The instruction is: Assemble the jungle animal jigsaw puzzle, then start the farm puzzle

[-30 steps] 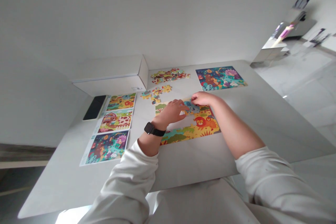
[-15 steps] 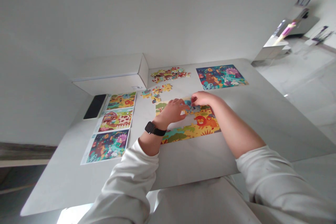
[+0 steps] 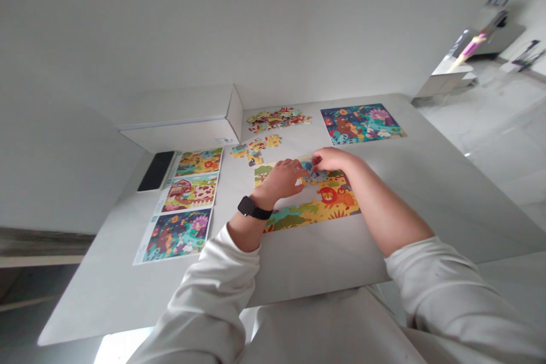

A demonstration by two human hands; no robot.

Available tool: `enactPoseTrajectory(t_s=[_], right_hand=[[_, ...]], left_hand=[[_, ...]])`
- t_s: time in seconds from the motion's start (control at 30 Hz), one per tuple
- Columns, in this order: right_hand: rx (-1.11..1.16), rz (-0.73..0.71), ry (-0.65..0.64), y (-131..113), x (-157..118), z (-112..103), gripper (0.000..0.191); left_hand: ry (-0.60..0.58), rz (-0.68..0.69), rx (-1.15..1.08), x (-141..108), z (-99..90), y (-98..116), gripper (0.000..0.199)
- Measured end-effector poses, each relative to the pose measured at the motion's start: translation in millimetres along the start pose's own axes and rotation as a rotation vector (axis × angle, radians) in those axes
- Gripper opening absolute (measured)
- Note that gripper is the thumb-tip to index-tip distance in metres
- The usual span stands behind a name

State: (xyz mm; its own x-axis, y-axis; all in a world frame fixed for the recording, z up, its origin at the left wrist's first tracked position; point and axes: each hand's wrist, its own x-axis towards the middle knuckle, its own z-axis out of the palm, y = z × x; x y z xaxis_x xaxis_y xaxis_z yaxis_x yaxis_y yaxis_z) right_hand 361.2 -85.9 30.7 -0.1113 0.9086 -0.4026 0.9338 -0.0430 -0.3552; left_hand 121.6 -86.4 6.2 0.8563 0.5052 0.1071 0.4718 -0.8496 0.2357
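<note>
Right hand pinches a blue jigsaw piece at the 12 o'clock edge of the lion puzzle; left hand, fingers curled, sits just beside. Loose pieces lie at 11 o'clock.

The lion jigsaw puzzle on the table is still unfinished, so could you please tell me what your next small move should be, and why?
Probably press the blue piece at your right hand down flat against its neighbours, since it seems to sit loose near the top edge of the puzzle, and a bare gap of table still shows below your left hand.
</note>
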Motion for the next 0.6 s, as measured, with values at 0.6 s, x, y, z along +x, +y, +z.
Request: enactPoseTrajectory(t_s=[0.6], right_hand=[[-0.073, 0.047, 0.053, -4, 1, 7, 0.016]], left_hand=[[0.139, -0.095, -0.001, 1, 2.2, -14, 0.035]])
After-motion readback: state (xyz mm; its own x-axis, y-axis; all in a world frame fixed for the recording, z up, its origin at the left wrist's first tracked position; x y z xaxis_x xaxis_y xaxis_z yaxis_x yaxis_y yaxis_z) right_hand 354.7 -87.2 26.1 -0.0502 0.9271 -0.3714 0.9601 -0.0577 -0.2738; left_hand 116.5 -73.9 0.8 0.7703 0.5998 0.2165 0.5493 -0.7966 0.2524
